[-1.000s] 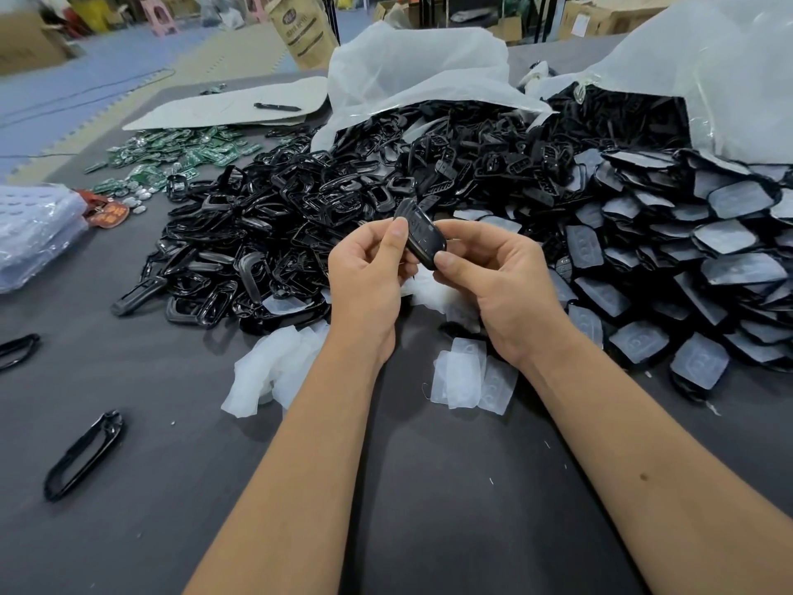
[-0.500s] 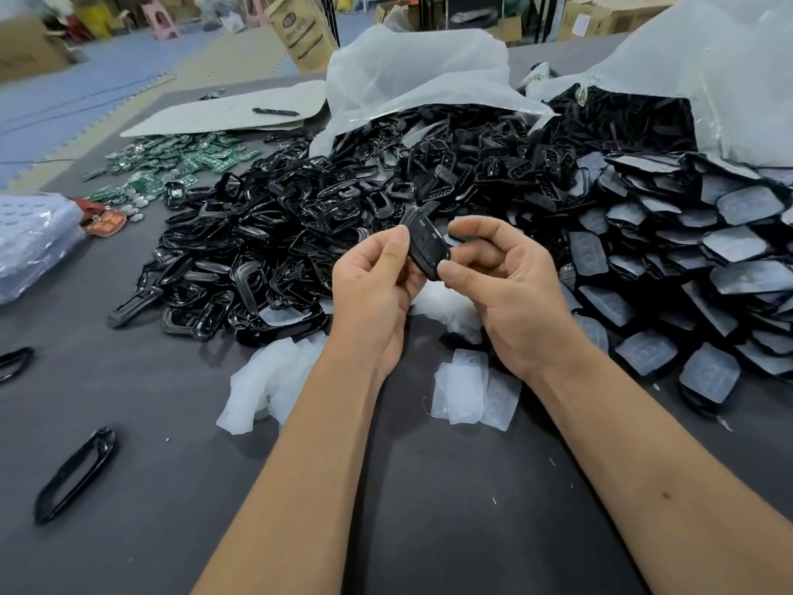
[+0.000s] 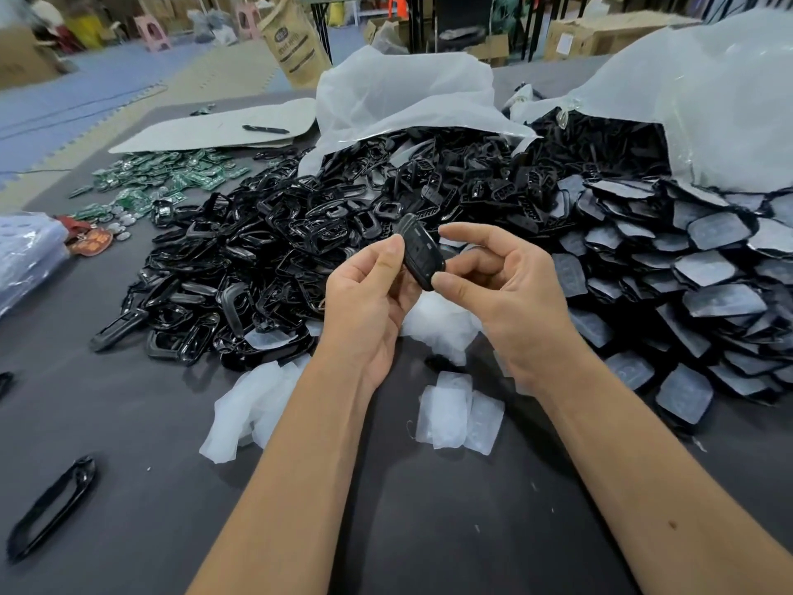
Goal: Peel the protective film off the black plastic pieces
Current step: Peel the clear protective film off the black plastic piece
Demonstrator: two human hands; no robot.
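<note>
Small-parts assembly workshop or factory floor. Indicators: a dark work table (image 3: 128,423) heaped with bulk black plastic pieces (image 3: 266,268) spilling from clear plastic bags (image 3: 407,92); green circuit boards (image 3: 163,178); cardboard boxes (image 3: 592,34), a paper sack (image 3: 292,45) and foam floor mats (image 3: 86,100) behind.

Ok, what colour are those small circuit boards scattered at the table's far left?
Green, with small silvery parts; the circuit boards show only in the head view.
</note>
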